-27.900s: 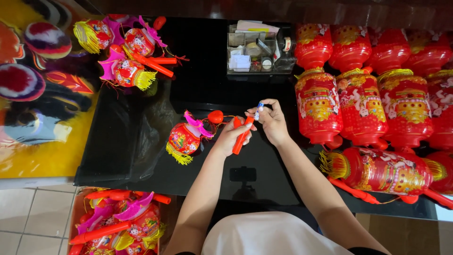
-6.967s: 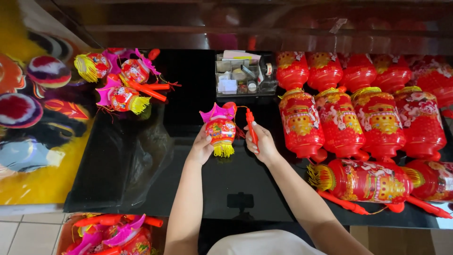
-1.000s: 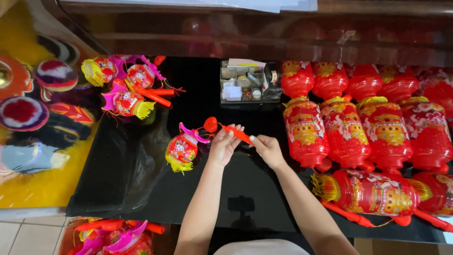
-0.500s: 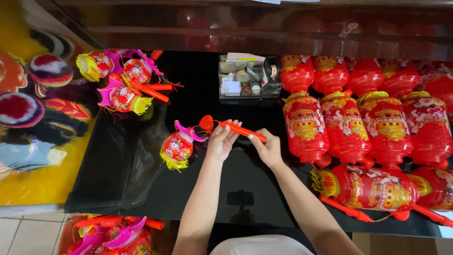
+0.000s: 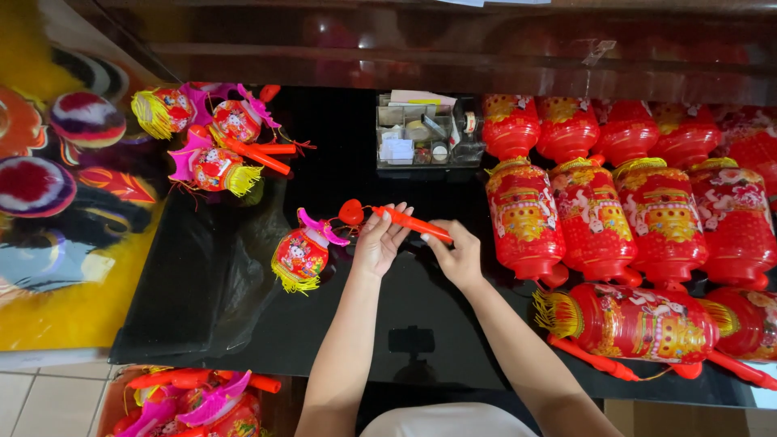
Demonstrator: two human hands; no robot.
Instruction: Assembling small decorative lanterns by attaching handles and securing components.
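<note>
Orange lantern stick held in both hands over the black tabletop [image 5: 243, 324]

The orange stick [image 5: 409, 222] is gripped near its middle by the left hand [image 5: 379, 243], fingers curled round it, and pinched at its near end by the right hand [image 5: 457, 255]. A small red lantern [image 5: 301, 252] with yellow fringe is seen lying on the tabletop just left of the left hand, strung to the stick's heart-shaped tip. Big red lanterns [image 5: 599, 218] are lined up to the right, and a clear organiser box [image 5: 425, 133] is parked behind.
</note>
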